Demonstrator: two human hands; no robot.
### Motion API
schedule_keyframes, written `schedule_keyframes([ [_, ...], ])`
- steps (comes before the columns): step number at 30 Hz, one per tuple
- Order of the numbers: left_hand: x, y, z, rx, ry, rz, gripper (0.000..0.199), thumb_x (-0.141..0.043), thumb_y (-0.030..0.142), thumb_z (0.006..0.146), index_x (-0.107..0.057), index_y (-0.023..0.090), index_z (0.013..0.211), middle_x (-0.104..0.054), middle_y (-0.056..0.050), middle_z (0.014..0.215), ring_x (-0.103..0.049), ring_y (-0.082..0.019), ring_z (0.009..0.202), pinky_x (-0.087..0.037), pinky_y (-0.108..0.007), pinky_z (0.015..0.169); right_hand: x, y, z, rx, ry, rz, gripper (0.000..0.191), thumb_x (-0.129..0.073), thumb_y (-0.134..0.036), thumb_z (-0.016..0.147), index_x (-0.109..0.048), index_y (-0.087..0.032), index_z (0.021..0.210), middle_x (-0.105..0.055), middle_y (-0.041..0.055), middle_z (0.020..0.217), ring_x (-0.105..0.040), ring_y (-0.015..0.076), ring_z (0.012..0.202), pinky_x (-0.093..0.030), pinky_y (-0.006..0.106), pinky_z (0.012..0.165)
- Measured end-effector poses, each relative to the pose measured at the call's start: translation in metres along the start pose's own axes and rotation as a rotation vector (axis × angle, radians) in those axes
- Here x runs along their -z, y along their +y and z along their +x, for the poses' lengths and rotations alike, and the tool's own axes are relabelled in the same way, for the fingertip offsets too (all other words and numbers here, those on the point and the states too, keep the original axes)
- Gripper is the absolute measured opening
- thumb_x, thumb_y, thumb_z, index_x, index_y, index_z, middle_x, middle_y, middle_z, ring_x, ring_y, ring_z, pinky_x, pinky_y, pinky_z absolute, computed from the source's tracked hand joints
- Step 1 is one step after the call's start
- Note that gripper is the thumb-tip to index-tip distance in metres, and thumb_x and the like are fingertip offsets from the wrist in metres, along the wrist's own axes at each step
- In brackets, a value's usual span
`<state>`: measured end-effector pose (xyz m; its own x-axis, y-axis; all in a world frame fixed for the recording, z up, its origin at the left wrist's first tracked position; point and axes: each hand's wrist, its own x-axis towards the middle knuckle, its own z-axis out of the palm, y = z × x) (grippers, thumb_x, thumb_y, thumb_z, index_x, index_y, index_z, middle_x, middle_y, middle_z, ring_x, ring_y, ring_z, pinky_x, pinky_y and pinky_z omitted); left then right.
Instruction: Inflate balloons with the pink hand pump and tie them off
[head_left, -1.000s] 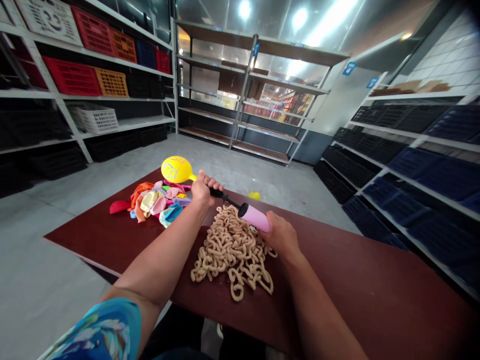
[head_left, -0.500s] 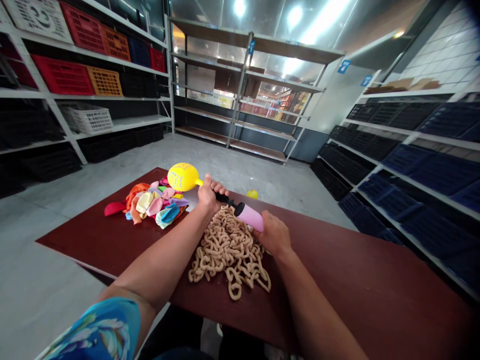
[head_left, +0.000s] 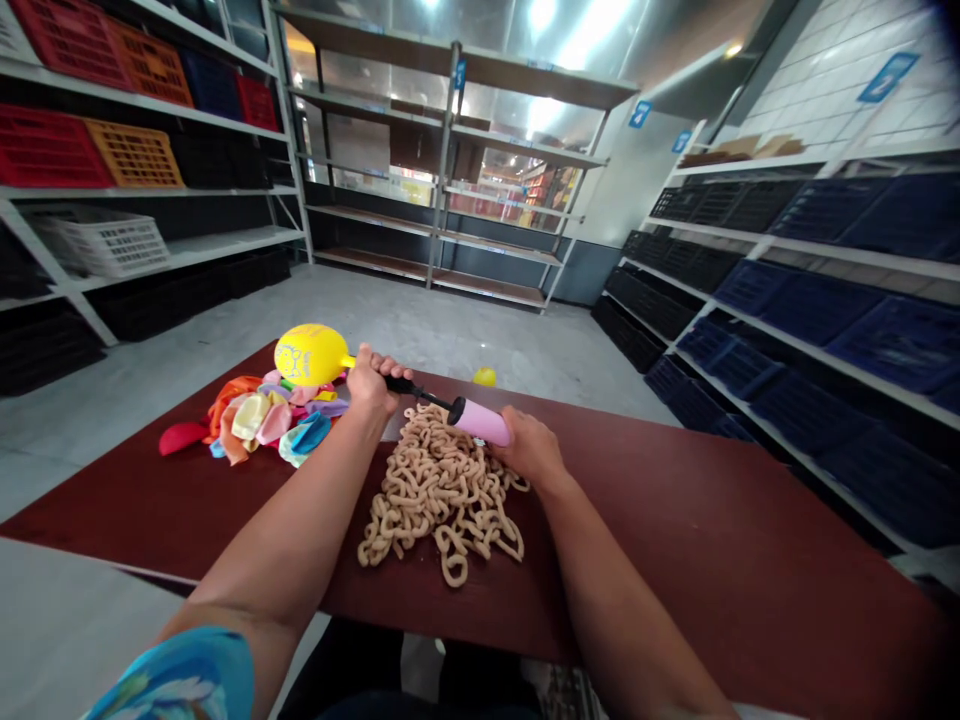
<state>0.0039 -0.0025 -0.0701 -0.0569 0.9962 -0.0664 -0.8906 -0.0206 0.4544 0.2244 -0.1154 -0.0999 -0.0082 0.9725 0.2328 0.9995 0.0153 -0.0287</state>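
Note:
My left hand [head_left: 373,380] is closed around the black nozzle end of a balloon pump [head_left: 484,422]. A yellow balloon [head_left: 311,355] with a printed drawing, partly inflated, sits on that end, its neck by my left fingers. My right hand [head_left: 531,443] grips the pink barrel at the other end. Between the hands a thin black rod shows. Beneath the pump lies a heap of tan, rope-like rings [head_left: 442,490]. Left of it, below the balloon, is a pile of limp, uninflated balloons [head_left: 274,418] in several colours.
All this rests on a dark red table [head_left: 660,520]. A yellow round thing [head_left: 484,377] shows beyond its far edge. Shelves with red and orange crates [head_left: 135,152] stand left, a metal rack [head_left: 442,180] behind, and dark blue crates [head_left: 802,375] right.
My hands have moved slightly apart, and more of the pump's black rod shows between them. The balloon looks a little larger. The whole view has shifted, with the scene sliding left.

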Motion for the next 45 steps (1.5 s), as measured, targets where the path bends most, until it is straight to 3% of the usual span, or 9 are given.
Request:
schedule_keyframes([
  [7,0.002,-0.005,0.002,-0.011,-0.038,-0.025,0.048,-0.048,0.047,0.081,-0.018,0.02,0.055,-0.023,0.006,0.043,-0.032,-0.008,0.035,-0.036,-0.025,0.042,-0.001,0.013,-0.002,-0.021,0.017,-0.067,0.032,-0.062,-0.037,0.069,-0.048,-0.021,0.093,-0.06,0.0042,0.09,-0.053,0.0187,0.08,-0.028,0.027,0.062],
  [12,-0.008,-0.019,-0.015,0.051,-0.078,-0.012,0.05,-0.046,0.05,0.082,-0.018,0.02,0.053,-0.022,0.006,0.043,-0.033,-0.009,0.037,-0.038,-0.026,0.044,-0.008,0.0,-0.001,0.014,0.107,-0.066,0.029,-0.061,-0.034,0.07,-0.046,-0.02,0.091,-0.06,0.0043,0.089,-0.052,0.0184,0.081,-0.027,0.027,0.063],
  [17,-0.015,-0.028,-0.026,0.085,-0.13,0.023,0.053,-0.047,0.057,0.078,-0.02,0.019,0.052,-0.025,0.005,0.044,-0.035,-0.009,0.039,-0.038,-0.026,0.045,-0.009,-0.017,-0.003,0.03,0.157,-0.041,0.028,-0.056,-0.04,0.076,-0.047,-0.02,0.093,-0.06,0.0045,0.087,-0.054,0.0188,0.078,-0.027,0.028,0.062],
  [23,-0.01,-0.014,-0.014,0.081,-0.079,0.034,0.051,-0.047,0.054,0.08,-0.021,0.02,0.053,-0.025,0.005,0.044,-0.035,-0.009,0.038,-0.037,-0.027,0.045,-0.005,-0.019,-0.001,0.042,0.046,0.05,0.031,-0.053,-0.046,0.077,-0.048,-0.021,0.094,-0.061,0.0033,0.088,-0.055,0.0177,0.077,-0.025,0.026,0.056],
  [28,0.002,0.004,0.004,-0.013,-0.006,0.002,0.049,-0.046,0.053,0.081,-0.022,0.02,0.054,-0.023,0.006,0.044,-0.034,-0.01,0.038,-0.037,-0.026,0.044,0.0,0.004,0.002,0.006,-0.024,0.015,0.027,-0.06,-0.036,0.072,-0.05,-0.023,0.093,-0.061,0.0027,0.091,-0.055,0.0175,0.08,-0.025,0.026,0.058],
  [32,0.007,0.005,0.009,-0.008,0.013,-0.021,0.049,-0.047,0.053,0.08,-0.023,0.02,0.053,-0.024,0.005,0.044,-0.035,-0.009,0.038,-0.037,-0.026,0.045,0.003,0.017,0.001,-0.003,-0.065,-0.014,0.026,-0.06,-0.034,0.07,-0.049,-0.023,0.091,-0.061,0.0019,0.092,-0.055,0.0178,0.081,-0.025,0.026,0.057],
  [45,-0.008,-0.026,-0.017,0.109,-0.147,0.0,0.051,-0.05,0.051,0.079,-0.022,0.019,0.051,-0.027,0.004,0.044,-0.036,-0.009,0.039,-0.04,-0.027,0.047,-0.008,-0.021,-0.003,0.038,0.119,-0.038,0.021,-0.054,-0.036,0.077,-0.043,-0.021,0.086,-0.059,0.0033,0.082,-0.053,0.0164,0.073,-0.023,0.027,0.057],
])
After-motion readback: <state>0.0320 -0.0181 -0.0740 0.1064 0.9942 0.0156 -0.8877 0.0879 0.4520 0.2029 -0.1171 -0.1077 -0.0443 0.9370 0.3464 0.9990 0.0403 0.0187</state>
